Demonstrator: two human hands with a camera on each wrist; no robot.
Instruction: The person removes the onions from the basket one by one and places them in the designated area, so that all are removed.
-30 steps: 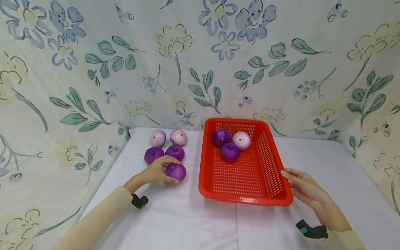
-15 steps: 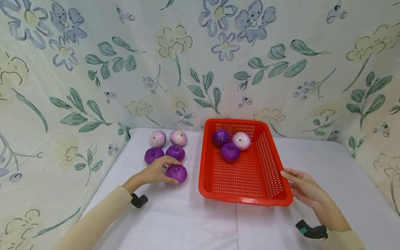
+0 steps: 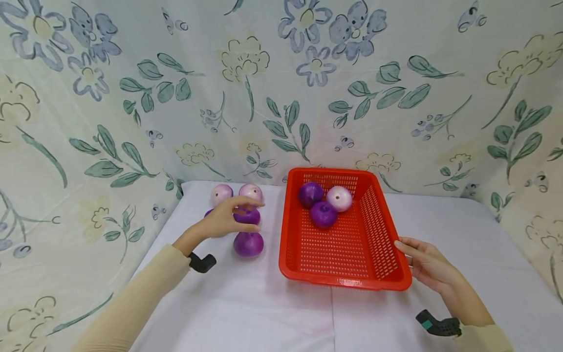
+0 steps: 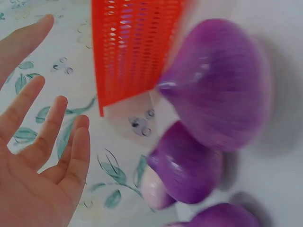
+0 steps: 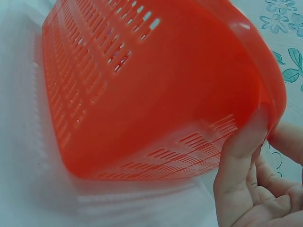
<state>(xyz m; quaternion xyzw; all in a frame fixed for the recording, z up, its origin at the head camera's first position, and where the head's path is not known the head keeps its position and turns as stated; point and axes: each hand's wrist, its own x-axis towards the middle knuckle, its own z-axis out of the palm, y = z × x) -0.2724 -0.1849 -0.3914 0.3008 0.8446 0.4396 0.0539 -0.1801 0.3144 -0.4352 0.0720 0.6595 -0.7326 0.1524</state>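
My left hand hovers over the onions on the left, fingers spread and holding nothing. Just in front of it a purple onion stands on the white cloth, its pointed tip showing in the left wrist view. Behind lie another purple onion, one mostly hidden by the hand, and two paler onions. My right hand pinches the right rim of a red plastic basket between thumb and fingers. Inside the basket sit two purple onions and a pale one.
A white cloth covers the table. Behind and at the sides hangs a floral curtain, close to the table's back edge and to the far side of the basket.
My left hand has let go of the front purple onion and risen up and back above the others. That onion stays on the cloth. The right hand and basket hold still.
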